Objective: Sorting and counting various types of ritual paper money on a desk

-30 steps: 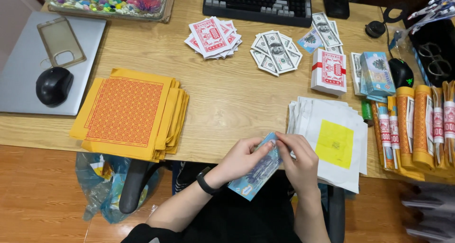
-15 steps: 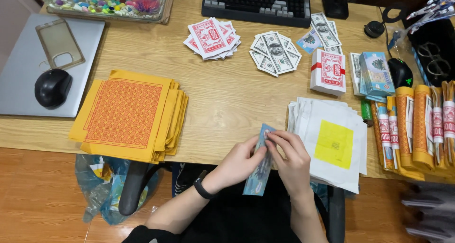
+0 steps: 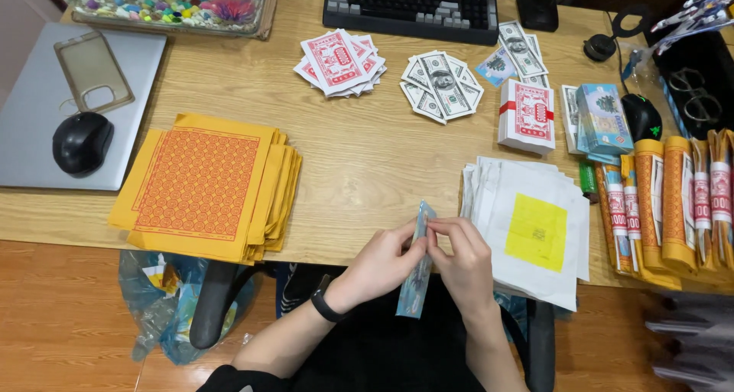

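Note:
Both my hands hold a thin stack of blue paper notes [image 3: 417, 266] upright on its edge at the desk's front edge. My left hand [image 3: 378, 264], with a black wristband, grips the stack from the left. My right hand [image 3: 462, 260] pinches its upper part from the right. Just right of my hands lies a pile of white sheets with a yellow square [image 3: 531, 228]. A stack of orange-printed yellow sheets [image 3: 206, 186] lies to the left.
On the wooden desk [image 3: 367, 155] lie red-patterned cards [image 3: 336, 59], fanned grey banknote papers [image 3: 442, 82], a red banded bundle [image 3: 527, 113], a blue bundle [image 3: 602, 118], gold-wrapped rolls [image 3: 677, 201], a keyboard [image 3: 413, 6], a laptop with a mouse [image 3: 80, 141]. A plastic bag [image 3: 164, 304] sits on the floor.
The blue stack has been turned from a slanted, flatter pose to standing nearly upright on edge. Both hands stayed on it and shifted slightly right.

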